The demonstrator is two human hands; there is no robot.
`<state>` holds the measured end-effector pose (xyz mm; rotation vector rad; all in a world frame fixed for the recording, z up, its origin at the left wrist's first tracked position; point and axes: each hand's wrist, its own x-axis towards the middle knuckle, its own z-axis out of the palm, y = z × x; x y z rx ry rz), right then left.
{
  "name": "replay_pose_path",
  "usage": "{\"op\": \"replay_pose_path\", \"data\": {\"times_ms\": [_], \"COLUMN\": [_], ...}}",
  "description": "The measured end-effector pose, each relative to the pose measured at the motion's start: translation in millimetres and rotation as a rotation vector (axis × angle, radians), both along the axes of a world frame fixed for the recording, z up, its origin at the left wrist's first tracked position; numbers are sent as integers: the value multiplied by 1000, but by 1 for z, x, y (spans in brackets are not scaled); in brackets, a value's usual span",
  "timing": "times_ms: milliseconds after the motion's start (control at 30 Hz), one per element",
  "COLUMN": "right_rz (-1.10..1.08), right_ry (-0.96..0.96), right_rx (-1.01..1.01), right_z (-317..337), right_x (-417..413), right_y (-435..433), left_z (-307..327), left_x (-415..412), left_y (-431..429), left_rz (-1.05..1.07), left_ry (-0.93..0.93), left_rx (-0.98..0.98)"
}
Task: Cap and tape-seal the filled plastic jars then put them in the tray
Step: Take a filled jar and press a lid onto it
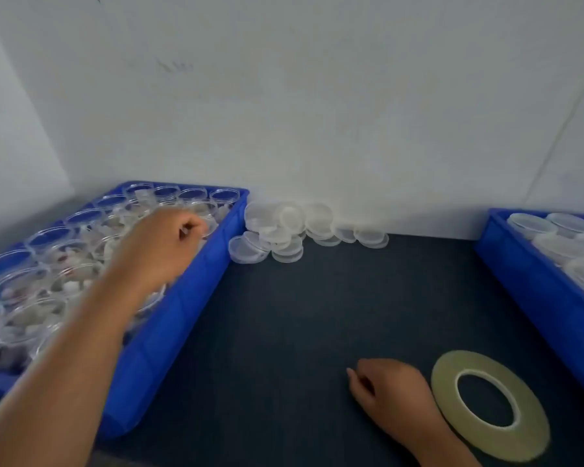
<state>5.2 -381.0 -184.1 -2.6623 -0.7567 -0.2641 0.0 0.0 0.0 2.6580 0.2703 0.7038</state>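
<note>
Head view, the only one.

- My left hand (164,244) is out over the left tray (189,298), fingers curled down at the far corner among the open, filled jars (70,256). It is too blurred to tell whether I have one pinched or am only touching a rim.
- My right hand (390,396) rests on the tabletop (300,332), fingers loosely bent and holding nothing, just beside the tape roll (513,443).
- Loose lids (284,227) are heaped against the wall, and capped jars (533,225) sit in the right tray (533,281).

Risks, as I judge them:
- The jars are packed rim to rim with no lids on. Lifting one by a thin edge could tip it or drag its neighbour, and the contents would spill.
- My forearm crosses low over the near rows, so a careless pull back could knock those.
- The lid heap looks loose. Grabbing one may send others sliding across the tabletop.
- The tape is thin and clear, so its end may be hard to find with one hand.
</note>
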Motion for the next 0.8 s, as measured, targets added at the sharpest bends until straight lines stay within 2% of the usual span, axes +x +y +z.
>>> {"op": "replay_pose_path", "data": {"times_ms": [100,133,200,367,467,600,700,800], "right_rz": [8,15,17,-19,-10,21,17,22], "right_ry": [-67,-56,-53,-68,-94,-115,-111,-123], "right_rx": [64,78,66,24,15,10,13,9], "right_z": [-1,0,-1,0,0,-1,-4,-7], "right_x": [0,0,1,1,1,-1,1,3], "right_y": [1,-1,1,6,5,5,3,2], "left_z": [11,13,0,-28,-33,-35,-20,14], "left_x": [26,30,29,31,39,53,50,41], "left_y": [55,64,71,79,73,67,73,78], "left_rz": [104,110,43,36,71,122,85,36], "left_ry": [520,628,711,580,625,672,593,421], "left_rx": [155,145,145,184,350,445,422,282]}}
